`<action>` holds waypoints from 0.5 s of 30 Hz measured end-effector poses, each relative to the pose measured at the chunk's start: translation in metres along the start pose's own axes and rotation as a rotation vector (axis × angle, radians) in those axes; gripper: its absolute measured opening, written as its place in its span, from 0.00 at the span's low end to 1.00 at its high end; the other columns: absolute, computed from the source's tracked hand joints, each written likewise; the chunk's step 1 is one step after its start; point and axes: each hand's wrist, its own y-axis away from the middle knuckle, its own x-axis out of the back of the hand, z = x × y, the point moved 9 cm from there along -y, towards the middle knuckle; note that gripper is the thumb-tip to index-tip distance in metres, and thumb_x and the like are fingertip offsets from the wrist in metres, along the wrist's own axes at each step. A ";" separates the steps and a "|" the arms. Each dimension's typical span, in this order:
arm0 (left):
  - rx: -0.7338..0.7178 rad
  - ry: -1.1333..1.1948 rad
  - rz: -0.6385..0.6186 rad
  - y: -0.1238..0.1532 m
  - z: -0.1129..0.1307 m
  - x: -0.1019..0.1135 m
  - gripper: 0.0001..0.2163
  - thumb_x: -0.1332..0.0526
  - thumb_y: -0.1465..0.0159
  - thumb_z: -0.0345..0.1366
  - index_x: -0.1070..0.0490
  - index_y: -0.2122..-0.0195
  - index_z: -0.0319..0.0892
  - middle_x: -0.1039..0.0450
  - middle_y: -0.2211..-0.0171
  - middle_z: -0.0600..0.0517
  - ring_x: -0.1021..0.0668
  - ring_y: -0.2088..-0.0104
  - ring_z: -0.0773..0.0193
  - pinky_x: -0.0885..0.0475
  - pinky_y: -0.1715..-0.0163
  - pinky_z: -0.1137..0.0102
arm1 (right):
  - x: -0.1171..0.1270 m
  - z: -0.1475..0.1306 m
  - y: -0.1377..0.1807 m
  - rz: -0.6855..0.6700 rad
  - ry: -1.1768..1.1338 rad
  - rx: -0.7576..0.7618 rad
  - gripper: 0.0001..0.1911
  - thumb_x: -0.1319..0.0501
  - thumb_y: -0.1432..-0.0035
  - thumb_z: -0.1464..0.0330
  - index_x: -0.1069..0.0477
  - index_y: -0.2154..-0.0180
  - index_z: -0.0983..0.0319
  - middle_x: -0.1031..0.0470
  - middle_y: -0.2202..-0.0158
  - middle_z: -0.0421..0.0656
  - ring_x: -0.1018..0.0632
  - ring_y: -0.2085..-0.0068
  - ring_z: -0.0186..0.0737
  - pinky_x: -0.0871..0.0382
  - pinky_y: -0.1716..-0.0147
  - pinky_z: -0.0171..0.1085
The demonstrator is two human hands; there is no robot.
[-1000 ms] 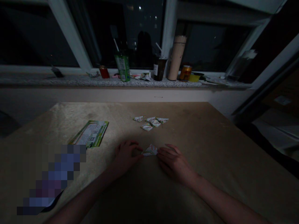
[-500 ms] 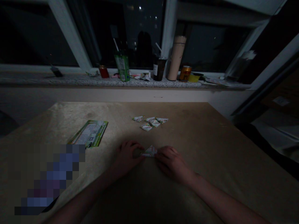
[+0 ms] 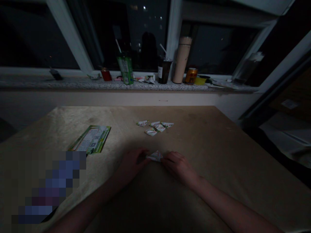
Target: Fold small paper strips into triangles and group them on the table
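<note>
A small folded paper triangle (image 3: 155,156), whitish with faint print, lies low over the table between my hands. Its left corner is pinched between the thumb and fingers of my left hand (image 3: 132,161). My right hand (image 3: 178,165) has its fingers closed on the right corner. Beyond them, several similar folded paper pieces (image 3: 159,128) form a loose cluster, with one piece (image 3: 142,123) a little apart on the left. Dim light hides the fine detail of the fingertips.
Left of my hands lie flat green printed packs (image 3: 100,139) and a pixelated object (image 3: 52,187). Along the granite windowsill (image 3: 80,83) stand a green cup (image 3: 125,69), a dark cup with a straw (image 3: 164,71), a tall beige flask (image 3: 181,61), an orange can (image 3: 191,76) and a red jar (image 3: 106,74).
The paper triangle's lower edge looks bent up, and its outline has become less flat. My left fingers have drawn closer together. The whole view has shifted slightly.
</note>
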 end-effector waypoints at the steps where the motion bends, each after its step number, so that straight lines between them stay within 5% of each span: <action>1: 0.018 0.034 -0.002 0.000 -0.001 0.000 0.16 0.42 0.38 0.45 0.31 0.52 0.45 0.25 0.58 0.50 0.24 0.58 0.55 0.32 0.54 0.60 | -0.001 0.000 0.001 0.000 0.004 0.001 0.07 0.44 0.38 0.72 0.27 0.65 0.62 0.26 0.69 0.44 0.28 0.67 0.38 0.36 0.68 0.35; 11: 0.082 0.200 -0.064 -0.002 0.000 0.000 0.10 0.42 0.39 0.41 0.28 0.60 0.44 0.22 0.64 0.53 0.21 0.63 0.58 0.28 0.61 0.66 | -0.001 0.000 0.001 -0.009 0.050 0.023 0.07 0.43 0.38 0.71 0.26 0.65 0.61 0.26 0.71 0.43 0.28 0.67 0.38 0.35 0.68 0.36; 15: 0.092 0.214 -0.046 -0.001 -0.001 0.001 0.12 0.41 0.40 0.40 0.28 0.57 0.43 0.22 0.62 0.52 0.21 0.62 0.58 0.28 0.59 0.66 | 0.001 -0.003 0.000 0.012 -0.011 0.040 0.08 0.44 0.39 0.73 0.26 0.62 0.63 0.24 0.62 0.46 0.26 0.59 0.40 0.31 0.59 0.39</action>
